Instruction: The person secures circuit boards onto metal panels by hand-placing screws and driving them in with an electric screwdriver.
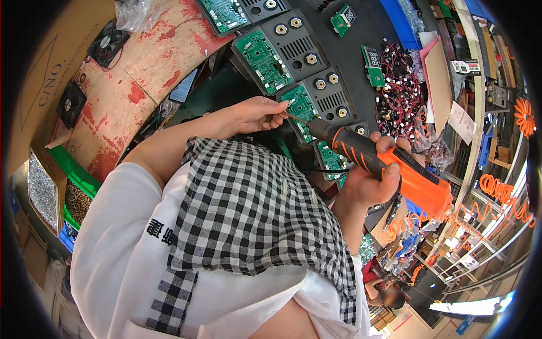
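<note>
My right hand [371, 183] is wrapped around an orange and black electric screwdriver [357, 148]. Its thin bit points left, toward my left hand [261, 114]. The left fingertips are pinched together at the bit's tip; whatever they hold there, perhaps a screw, is too small to make out. Just beyond the tip lies a green circuit board [301, 106] on a dark slotted panel [333, 97] with brass fittings. Another green board [262, 61] on a similar panel sits farther away, and a third board [330, 157] shows partly beneath the screwdriver.
To the right of the panels lies a heap of red and black wired parts [398, 90], with a small display board [372, 66] beside it. A worn red and tan surface [152, 68] at the left carries black fans [71, 105]. Orange coiled hoses [497, 188] hang at far right.
</note>
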`<control>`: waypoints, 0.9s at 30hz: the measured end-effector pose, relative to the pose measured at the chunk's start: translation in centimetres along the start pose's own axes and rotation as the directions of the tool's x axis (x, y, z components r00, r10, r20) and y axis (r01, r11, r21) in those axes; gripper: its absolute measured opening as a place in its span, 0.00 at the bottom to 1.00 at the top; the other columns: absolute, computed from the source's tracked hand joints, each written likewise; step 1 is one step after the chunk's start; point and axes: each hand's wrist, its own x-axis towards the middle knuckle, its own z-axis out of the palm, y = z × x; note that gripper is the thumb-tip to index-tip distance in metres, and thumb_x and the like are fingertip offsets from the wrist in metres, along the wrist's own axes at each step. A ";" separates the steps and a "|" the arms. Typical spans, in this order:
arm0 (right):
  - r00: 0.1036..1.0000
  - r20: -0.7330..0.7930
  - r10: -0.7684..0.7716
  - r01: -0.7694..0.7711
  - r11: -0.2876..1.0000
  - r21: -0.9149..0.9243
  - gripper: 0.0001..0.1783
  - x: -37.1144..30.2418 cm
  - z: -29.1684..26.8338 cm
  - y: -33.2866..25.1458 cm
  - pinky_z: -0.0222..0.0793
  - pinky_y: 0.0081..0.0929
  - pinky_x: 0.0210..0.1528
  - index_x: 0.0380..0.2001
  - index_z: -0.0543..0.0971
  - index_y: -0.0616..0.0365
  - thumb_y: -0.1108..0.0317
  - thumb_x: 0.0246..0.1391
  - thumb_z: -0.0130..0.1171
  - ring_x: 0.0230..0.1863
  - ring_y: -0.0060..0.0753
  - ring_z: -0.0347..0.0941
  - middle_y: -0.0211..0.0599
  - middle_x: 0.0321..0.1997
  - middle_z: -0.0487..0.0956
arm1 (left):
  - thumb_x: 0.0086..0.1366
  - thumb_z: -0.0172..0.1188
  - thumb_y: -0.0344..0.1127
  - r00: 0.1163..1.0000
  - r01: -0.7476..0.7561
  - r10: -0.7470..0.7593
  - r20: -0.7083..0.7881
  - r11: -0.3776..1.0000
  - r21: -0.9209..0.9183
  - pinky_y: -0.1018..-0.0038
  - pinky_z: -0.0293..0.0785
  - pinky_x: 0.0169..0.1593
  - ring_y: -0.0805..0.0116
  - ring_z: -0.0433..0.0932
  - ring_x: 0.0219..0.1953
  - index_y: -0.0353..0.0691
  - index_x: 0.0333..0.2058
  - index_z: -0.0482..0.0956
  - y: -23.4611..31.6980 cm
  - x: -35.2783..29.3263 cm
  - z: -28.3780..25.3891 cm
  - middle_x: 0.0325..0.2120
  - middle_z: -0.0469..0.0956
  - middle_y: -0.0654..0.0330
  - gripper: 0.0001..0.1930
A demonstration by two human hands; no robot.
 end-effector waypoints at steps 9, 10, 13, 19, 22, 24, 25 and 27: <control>0.984 0.035 -0.174 0.175 0.983 -0.045 0.23 1.1 0.7 3.5 0.65 0.36 0.35 0.39 0.56 0.58 0.79 0.37 0.49 0.30 0.37 0.67 0.49 0.37 0.67 | 0.55 0.49 0.51 0.991 -0.017 0.022 -0.134 0.999 0.040 0.80 0.67 0.32 0.74 0.67 0.26 0.36 0.32 0.66 -2.6 0.0 -1.0 0.25 0.67 0.60 0.20; 0.987 0.033 -0.159 0.160 0.986 -0.045 0.23 1.0 0.8 3.6 0.65 0.36 0.35 0.40 0.56 0.58 0.80 0.37 0.48 0.30 0.38 0.67 0.50 0.37 0.67 | 0.57 0.48 0.50 0.989 -0.014 0.027 -0.146 0.996 0.093 0.80 0.67 0.33 0.75 0.67 0.28 0.38 0.32 0.66 -2.9 0.5 -1.3 0.25 0.67 0.61 0.18; 0.990 0.041 -0.137 0.139 0.989 -0.052 0.23 1.0 0.8 3.5 0.65 0.35 0.34 0.40 0.56 0.58 0.81 0.36 0.47 0.30 0.38 0.67 0.51 0.37 0.66 | 0.58 0.46 0.48 0.988 -0.033 0.059 -0.145 0.984 0.175 0.80 0.66 0.34 0.76 0.67 0.29 0.40 0.33 0.67 -2.6 1.7 -1.2 0.26 0.67 0.63 0.16; 0.985 0.063 -0.159 0.163 0.984 -0.066 0.22 0.7 1.4 3.8 0.65 0.33 0.35 0.38 0.56 0.60 0.81 0.36 0.46 0.28 0.36 0.66 0.51 0.35 0.67 | 0.58 0.46 0.47 0.969 -0.061 0.120 -0.216 0.963 0.263 0.82 0.65 0.30 0.78 0.67 0.25 0.40 0.32 0.68 -3.0 2.8 -1.6 0.24 0.68 0.64 0.15; 0.961 0.196 -0.198 0.219 0.971 -0.096 0.21 0.9 1.3 3.8 0.65 0.32 0.34 0.37 0.56 0.59 0.81 0.36 0.48 0.27 0.35 0.67 0.51 0.34 0.68 | 0.58 0.48 0.46 0.949 -0.101 0.178 -0.259 0.953 0.286 0.84 0.64 0.26 0.79 0.66 0.22 0.40 0.29 0.69 -3.4 2.8 -1.7 0.21 0.68 0.65 0.14; 0.929 0.296 -0.224 0.264 0.959 -0.105 0.22 0.8 1.8 3.9 0.65 0.31 0.34 0.37 0.56 0.59 0.81 0.37 0.49 0.27 0.34 0.67 0.50 0.33 0.68 | 0.57 0.49 0.46 0.937 -0.130 0.215 -0.275 0.946 0.296 0.85 0.63 0.23 0.80 0.66 0.20 0.40 0.27 0.70 -3.5 2.9 -1.5 0.18 0.68 0.65 0.14; 0.909 0.346 -0.233 0.287 0.951 -0.115 0.23 0.5 2.4 4.0 0.66 0.29 0.33 0.37 0.55 0.58 0.81 0.36 0.51 0.27 0.33 0.67 0.49 0.32 0.68 | 0.57 0.50 0.46 0.928 -0.132 0.226 -0.295 0.943 0.305 0.84 0.62 0.22 0.80 0.66 0.18 0.40 0.26 0.70 -3.6 3.0 -1.4 0.17 0.68 0.65 0.14; 0.888 0.393 -0.238 0.307 0.944 -0.122 0.24 0.2 3.5 3.9 0.66 0.28 0.32 0.37 0.55 0.58 0.81 0.36 0.53 0.27 0.32 0.67 0.49 0.32 0.69 | 0.56 0.50 0.46 0.919 -0.131 0.235 -0.318 0.940 0.315 0.84 0.61 0.21 0.80 0.65 0.17 0.40 0.26 0.70 -3.7 2.9 -1.3 0.16 0.68 0.66 0.14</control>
